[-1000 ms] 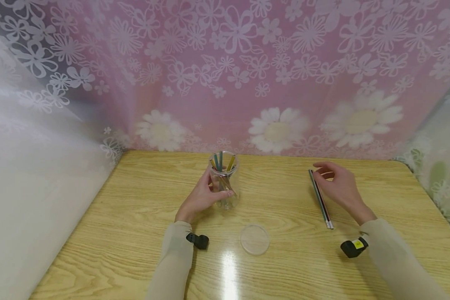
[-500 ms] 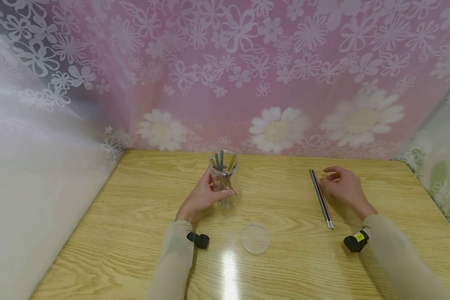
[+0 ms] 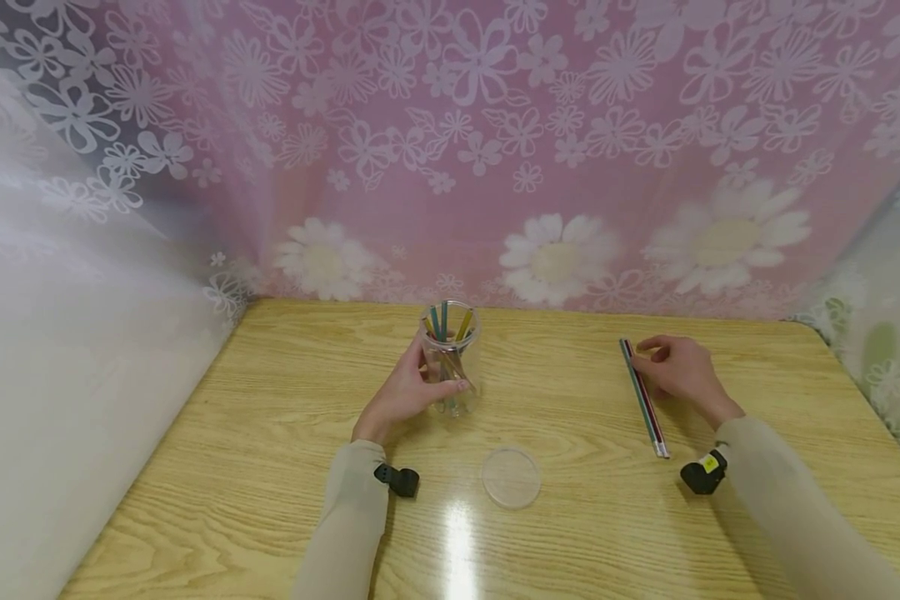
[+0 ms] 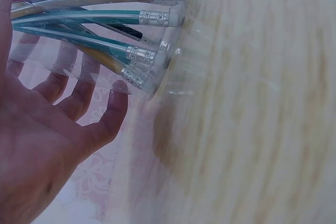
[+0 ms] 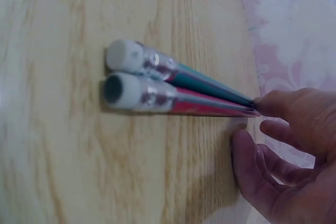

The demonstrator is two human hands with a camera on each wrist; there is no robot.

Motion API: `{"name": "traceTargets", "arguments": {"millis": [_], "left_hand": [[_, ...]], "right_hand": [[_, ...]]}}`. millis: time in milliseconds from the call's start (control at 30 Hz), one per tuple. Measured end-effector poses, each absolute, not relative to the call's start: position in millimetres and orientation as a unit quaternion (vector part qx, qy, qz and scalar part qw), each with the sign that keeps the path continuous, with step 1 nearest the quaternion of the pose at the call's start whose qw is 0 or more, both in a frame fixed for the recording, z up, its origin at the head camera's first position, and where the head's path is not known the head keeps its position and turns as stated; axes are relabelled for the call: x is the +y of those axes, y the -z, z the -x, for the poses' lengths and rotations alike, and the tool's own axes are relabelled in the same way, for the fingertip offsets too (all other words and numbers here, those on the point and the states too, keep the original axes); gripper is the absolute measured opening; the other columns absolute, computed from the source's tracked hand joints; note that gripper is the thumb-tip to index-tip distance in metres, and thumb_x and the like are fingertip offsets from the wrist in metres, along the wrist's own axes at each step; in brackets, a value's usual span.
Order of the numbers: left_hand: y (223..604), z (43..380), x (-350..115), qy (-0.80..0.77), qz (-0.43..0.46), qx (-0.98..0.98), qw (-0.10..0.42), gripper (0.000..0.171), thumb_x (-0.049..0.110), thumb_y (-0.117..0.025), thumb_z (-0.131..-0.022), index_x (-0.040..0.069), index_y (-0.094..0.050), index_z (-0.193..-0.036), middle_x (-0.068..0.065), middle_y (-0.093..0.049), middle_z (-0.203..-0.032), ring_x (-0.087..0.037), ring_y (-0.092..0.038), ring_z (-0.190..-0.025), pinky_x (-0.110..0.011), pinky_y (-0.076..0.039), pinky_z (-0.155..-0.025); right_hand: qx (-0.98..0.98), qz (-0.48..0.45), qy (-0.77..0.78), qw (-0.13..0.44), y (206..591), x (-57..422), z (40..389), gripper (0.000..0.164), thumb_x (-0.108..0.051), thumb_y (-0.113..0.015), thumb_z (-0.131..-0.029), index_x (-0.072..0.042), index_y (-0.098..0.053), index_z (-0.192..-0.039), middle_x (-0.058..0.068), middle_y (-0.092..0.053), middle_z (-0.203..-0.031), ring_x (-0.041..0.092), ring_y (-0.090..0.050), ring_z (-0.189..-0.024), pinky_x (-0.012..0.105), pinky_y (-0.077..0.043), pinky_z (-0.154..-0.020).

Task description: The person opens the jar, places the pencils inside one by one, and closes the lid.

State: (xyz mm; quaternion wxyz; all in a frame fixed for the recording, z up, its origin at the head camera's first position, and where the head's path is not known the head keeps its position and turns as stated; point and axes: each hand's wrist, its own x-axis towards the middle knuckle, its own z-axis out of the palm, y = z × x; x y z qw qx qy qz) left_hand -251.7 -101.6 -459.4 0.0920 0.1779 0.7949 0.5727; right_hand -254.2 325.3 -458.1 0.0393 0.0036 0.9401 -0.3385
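Observation:
My left hand (image 3: 403, 393) grips a clear plastic jar (image 3: 453, 404) from its left side, with the thumb across the front. Several pencils (image 4: 97, 22) stand inside it, teal, yellow and dark red, their white eraser ends at the bottom. To the right, a teal pencil (image 5: 207, 85) and a red pencil (image 5: 202, 102) lie side by side on the table, erasers toward me. At their far ends is my right hand (image 3: 682, 371), its thumb tip right at the red pencil and the other fingers loosely bent, with nothing between them.
A clear round lid (image 3: 511, 477) lies flat on the wooden table (image 3: 270, 500), between the two forearms. Behind the table's far edge hangs a pink flowered curtain (image 3: 420, 208). Pale sheeting (image 3: 82, 333) closes off the left side, and more hangs at the right.
My right hand drew back to the right, off the two pencils, then came left to their edge again. The left hand, jar and lid stay in place.

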Motion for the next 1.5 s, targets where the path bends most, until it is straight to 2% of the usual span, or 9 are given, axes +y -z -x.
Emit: {"name": "traceTargets", "arguments": {"millis": [167, 333, 667, 900, 1100, 1267, 1500], "left_hand": [[459.4, 250.9, -101.0, -0.573, -0.176, 0.795, 0.091, 0.086, 0.03, -0.085, -0.086, 0.048, -0.032, -0.152, 0.003, -0.05, -0.148, -0.025, -0.052, -0.135, -0.055, -0.045, -0.111], [460.9, 250.9, -100.8, -0.575, -0.175, 0.794, 0.088, 0.081, 0.029, -0.084, -0.087, 0.045, -0.037, -0.15, 0.002, -0.053, -0.143, -0.025, -0.054, -0.129, -0.053, -0.047, -0.107], [461.3, 250.9, -101.2, -0.576, -0.18, 0.792, 0.09, 0.084, 0.028, -0.084, -0.087, 0.048, -0.033, -0.151, -0.001, -0.055, -0.135, -0.024, -0.053, -0.122, -0.051, -0.048, -0.104], [459.6, 250.3, -100.7, -0.576, -0.173, 0.792, 0.099, 0.081, 0.033, -0.084, -0.086, 0.045, -0.036, -0.15, 0.004, -0.049, -0.149, -0.025, -0.049, -0.14, -0.056, -0.043, -0.113], [459.9, 250.5, -101.1, -0.574, -0.174, 0.794, 0.096, 0.08, 0.032, -0.084, -0.087, 0.046, -0.036, -0.148, 0.004, -0.049, -0.148, -0.024, -0.049, -0.14, -0.055, -0.044, -0.113], [458.8, 249.8, -101.2, -0.576, -0.176, 0.793, 0.098, 0.078, 0.031, -0.083, -0.087, 0.044, -0.037, -0.148, 0.004, -0.049, -0.149, -0.024, -0.047, -0.143, -0.055, -0.043, -0.114], [458.3, 249.4, -101.4, -0.577, -0.175, 0.792, 0.097, 0.081, 0.031, -0.084, -0.086, 0.046, -0.035, -0.149, 0.005, -0.048, -0.15, -0.023, -0.048, -0.142, -0.055, -0.043, -0.114]], "right_hand": [[0.951, 0.0, 0.308, 0.026, 458.1, 327.6, 255.3, 0.047, -0.03, -0.064, -0.101, 0.007, -0.063, -0.129, 0.031, -0.068, -0.11, 0.016, -0.067, -0.056, 0.03, -0.054, -0.059], [0.946, 0.001, 0.321, 0.033, 457.5, 328.4, 254.4, 0.046, -0.025, -0.065, -0.1, 0.01, -0.062, -0.13, 0.03, -0.068, -0.106, 0.017, -0.068, -0.056, 0.032, -0.056, -0.056], [0.946, -0.002, 0.322, 0.043, 457.6, 329.4, 255.3, 0.046, -0.02, -0.065, -0.097, 0.013, -0.061, -0.129, 0.026, -0.072, -0.097, 0.015, -0.066, -0.056, 0.032, -0.056, -0.054], [0.932, -0.028, 0.36, 0.029, 452.5, 335.5, 250.5, 0.044, -0.017, -0.064, -0.095, 0.015, -0.061, -0.125, 0.022, -0.075, -0.091, 0.012, -0.068, -0.06, 0.03, -0.057, -0.055], [0.905, -0.047, 0.421, 0.023, 446.3, 345.1, 242.6, 0.05, -0.017, -0.061, -0.1, 0.017, -0.051, -0.135, 0.029, -0.072, -0.1, 0.008, -0.07, -0.065, 0.032, -0.062, -0.06], [0.888, -0.057, 0.456, 0.008, 443.4, 355.8, 235.1, 0.057, -0.019, -0.061, -0.102, 0.015, -0.043, -0.143, 0.017, -0.072, -0.099, 0.005, -0.071, -0.067, 0.036, -0.063, -0.064], [0.875, -0.078, 0.477, -0.023, 436.3, 360.8, 227.9, 0.06, -0.022, -0.062, -0.102, 0.009, -0.039, -0.147, -0.016, -0.062, -0.084, 0.001, -0.069, -0.068, 0.038, -0.063, -0.064]]}}
